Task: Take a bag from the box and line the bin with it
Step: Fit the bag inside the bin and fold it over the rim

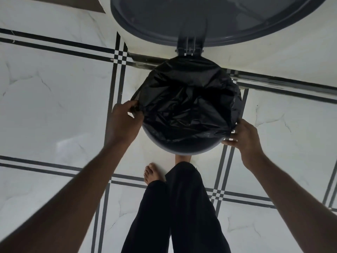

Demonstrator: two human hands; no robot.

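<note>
A round dark grey pedal bin (pixel 184 149) stands on the floor in front of me with its lid (pixel 200 21) swung up and open at the top of the view. A crinkled black bag (pixel 187 101) fills the bin's mouth and is folded over the far and side rim; the near rim shows bare grey. My left hand (pixel 124 123) pinches the bag's edge at the bin's left side. My right hand (pixel 244 137) grips the bag's edge at the right side. No box is in view.
White marble-look floor tiles with black stripe borders (pixel 116 84) surround the bin. A pale wall with a metal strip (pixel 273 81) runs behind it. My legs in black trousers (pixel 175 207) and a bare foot (pixel 153 172) are just below the bin.
</note>
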